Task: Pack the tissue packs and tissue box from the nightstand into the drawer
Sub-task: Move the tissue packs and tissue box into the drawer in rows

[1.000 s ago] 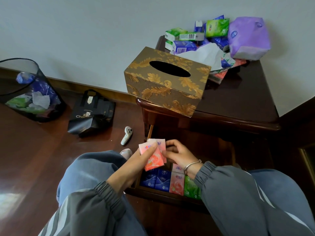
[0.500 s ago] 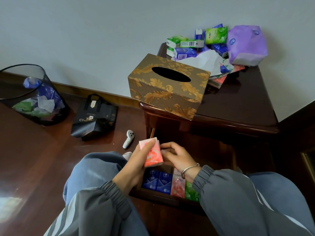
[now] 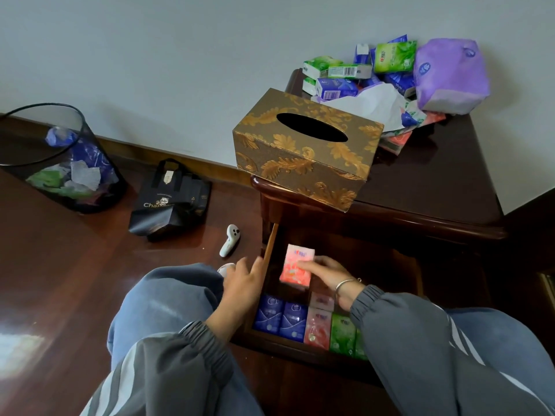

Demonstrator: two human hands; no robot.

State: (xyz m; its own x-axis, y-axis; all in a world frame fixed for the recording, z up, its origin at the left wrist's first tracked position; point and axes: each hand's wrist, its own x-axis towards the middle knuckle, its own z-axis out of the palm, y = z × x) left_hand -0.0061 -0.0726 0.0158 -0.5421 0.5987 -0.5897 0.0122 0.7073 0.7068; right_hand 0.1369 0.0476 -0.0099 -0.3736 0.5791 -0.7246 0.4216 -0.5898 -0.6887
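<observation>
Right hand (image 3: pixel 327 274) pinches a pink tissue pack (image 3: pixel 295 265) over the open drawer (image 3: pixel 269 244), left hand (image 3: pixel 241 283) loose and empty just beside it at the drawer's wall, a row of packs (image 3: pixel 300 321) under both wrists, the gold tissue box (image 3: pixel 306 148) and the heap of packs (image 3: pixel 390 76) beyond on the nightstand (image 3: pixel 420 181).

Right hand (image 3: pixel 327 273) holds pink pack (image 3: pixel 295 265) over drawer (image 3: pixel 270 340).
</observation>
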